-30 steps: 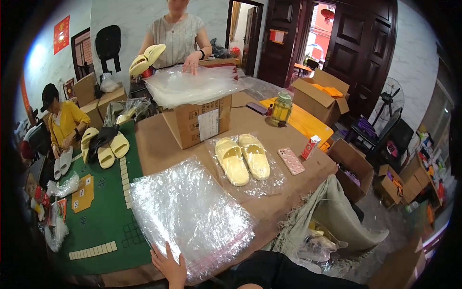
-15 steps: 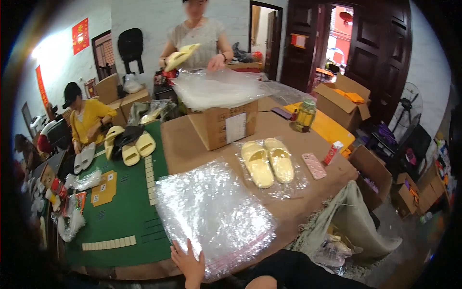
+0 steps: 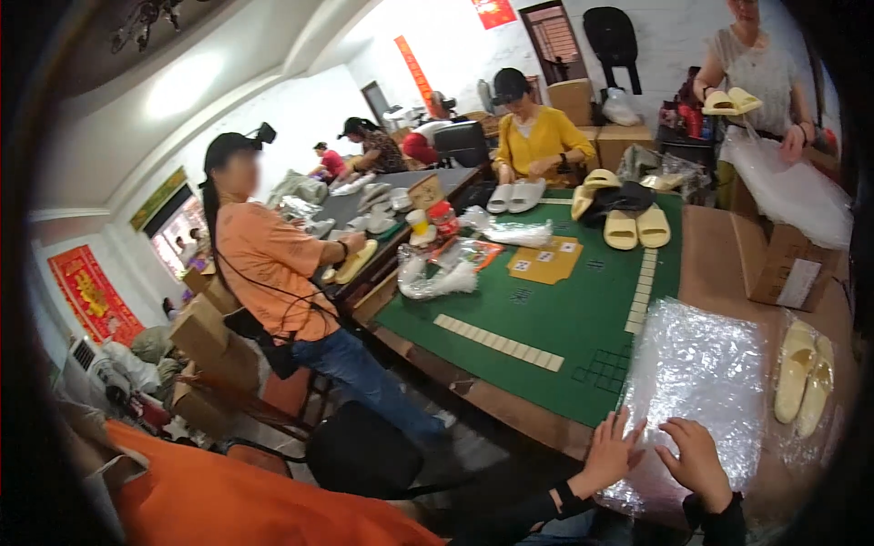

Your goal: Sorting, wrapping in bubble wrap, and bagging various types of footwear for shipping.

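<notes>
A large clear plastic bag (image 3: 706, 382) lies flat on the brown table near its front edge. My left hand (image 3: 612, 451) rests with fingers spread on the bag's near left edge. Beside it, my right hand (image 3: 697, 460) lies on the bag's near edge, fingers apart. Neither hand grips anything that I can see. To the right, a pair of pale yellow slippers (image 3: 803, 379) lies on another clear sheet.
A green mat (image 3: 546, 314) covers the table's left part, with yellow slippers (image 3: 635, 227) at its far end. A cardboard box (image 3: 785, 262) stands behind the bag. Several people work around: one in orange (image 3: 273, 264) at left, one in yellow (image 3: 537, 136) opposite, one standing at far right.
The view has swung to the left, so the bag and slippers now sit at the right. My right hand has joined my left on the bag's near edge.
</notes>
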Demonstrator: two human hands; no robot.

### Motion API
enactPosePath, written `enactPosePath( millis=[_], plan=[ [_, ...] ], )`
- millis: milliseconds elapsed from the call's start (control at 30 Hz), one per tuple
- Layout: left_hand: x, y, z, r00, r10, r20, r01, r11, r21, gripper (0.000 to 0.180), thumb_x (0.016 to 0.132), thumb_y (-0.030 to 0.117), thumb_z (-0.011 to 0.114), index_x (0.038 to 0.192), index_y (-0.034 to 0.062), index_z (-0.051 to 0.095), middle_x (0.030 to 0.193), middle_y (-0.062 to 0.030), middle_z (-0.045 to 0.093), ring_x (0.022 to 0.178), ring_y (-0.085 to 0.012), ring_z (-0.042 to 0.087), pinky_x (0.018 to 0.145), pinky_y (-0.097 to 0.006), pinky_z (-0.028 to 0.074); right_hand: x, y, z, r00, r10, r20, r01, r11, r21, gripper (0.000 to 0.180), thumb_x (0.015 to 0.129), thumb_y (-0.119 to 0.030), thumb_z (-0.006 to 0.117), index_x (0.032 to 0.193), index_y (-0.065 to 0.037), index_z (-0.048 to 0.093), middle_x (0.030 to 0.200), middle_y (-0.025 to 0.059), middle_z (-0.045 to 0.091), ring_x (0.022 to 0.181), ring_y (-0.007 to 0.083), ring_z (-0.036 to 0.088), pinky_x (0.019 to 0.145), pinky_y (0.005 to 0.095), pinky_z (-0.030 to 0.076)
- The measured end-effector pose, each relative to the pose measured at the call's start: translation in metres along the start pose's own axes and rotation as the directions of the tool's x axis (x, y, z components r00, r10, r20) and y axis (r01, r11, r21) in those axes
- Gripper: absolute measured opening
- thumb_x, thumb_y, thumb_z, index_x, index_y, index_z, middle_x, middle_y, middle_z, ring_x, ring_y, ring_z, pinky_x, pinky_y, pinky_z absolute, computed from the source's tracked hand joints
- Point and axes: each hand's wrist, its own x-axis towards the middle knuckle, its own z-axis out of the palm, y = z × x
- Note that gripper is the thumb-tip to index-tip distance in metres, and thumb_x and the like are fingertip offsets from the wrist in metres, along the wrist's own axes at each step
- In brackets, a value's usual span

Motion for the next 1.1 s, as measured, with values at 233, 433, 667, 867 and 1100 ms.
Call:
enactPosePath(
  millis=[233,433,667,867,1100],
  plan=[
    [0.0,-0.002,-0.009,1.0,0.003,-0.022,-0.004,0.999,-0.047,0.065,0.086,0.027,0.062,0.145,0.0176,0.035,0.15,-0.0255,0.021,0.133,-0.0469,0.026,0.108,-0.053,0.024,-0.029,-0.014,0.036,0.979,0.2,-0.026,-0.2,0.98,0.016,0.047,0.076,-0.017,0.07,0.118,-0.001,0.055,0.126,0.0227,0.051,0.116,0.0409,0.047,0.099,0.0467,0.037],
    [0.005,-0.013,-0.011,0.992,0.002,0.124,0.014,0.991,-0.134,0.071,0.084,0.025,0.065,0.147,0.0217,0.031,0.152,-0.0245,0.015,0.136,-0.0458,0.023,0.109,-0.053,0.023,-0.032,-0.007,0.05,0.982,0.185,-0.027,-0.186,0.981,-0.048,0.056,0.076,-0.017,0.07,0.125,-0.001,0.048,0.134,0.0243,0.043,0.122,0.0435,0.04,0.103,0.0495,0.032],
    [0.013,-0.043,-0.024,1.0,0.015,-0.024,-0.022,0.954,-0.3,0.068,0.084,0.026,0.066,0.144,0.0171,0.036,0.149,-0.0286,0.022,0.131,-0.0452,0.033,0.106,-0.049,0.032,-0.026,0.016,0.08,0.984,0.174,-0.044,-0.178,0.971,-0.16,0.053,0.074,-0.021,0.073,0.12,-0.003,0.054,0.122,0.0191,0.054,0.116,0.0376,0.047,0.101,0.0468,0.035],
    [0.025,-0.095,-0.069,0.944,-0.206,-0.258,0.096,0.919,-0.384,0.045,0.086,0.019,0.064,0.128,0.0081,0.053,0.136,-0.0258,0.042,0.123,-0.0409,0.045,0.102,-0.044,0.039,-0.029,0.019,0.078,0.959,0.222,0.175,-0.194,0.967,-0.163,0.061,0.071,-0.024,0.075,0.124,-0.005,0.051,0.119,0.018,0.056,0.112,0.0374,0.051,0.095,0.0457,0.04],
    [0.017,-0.201,-0.1,0.667,-0.564,-0.486,0.35,0.814,-0.465,0.04,0.085,0.009,0.062,0.123,0.0018,0.054,0.123,-0.0155,0.051,0.113,-0.0289,0.049,0.097,-0.039,0.04,-0.026,0.015,0.081,0.953,0.22,0.207,-0.17,0.957,-0.237,0.066,0.074,-0.027,0.073,0.13,-0.005,0.047,0.122,0.018,0.054,0.113,0.0368,0.05,0.095,0.0465,0.04]
  ],
)
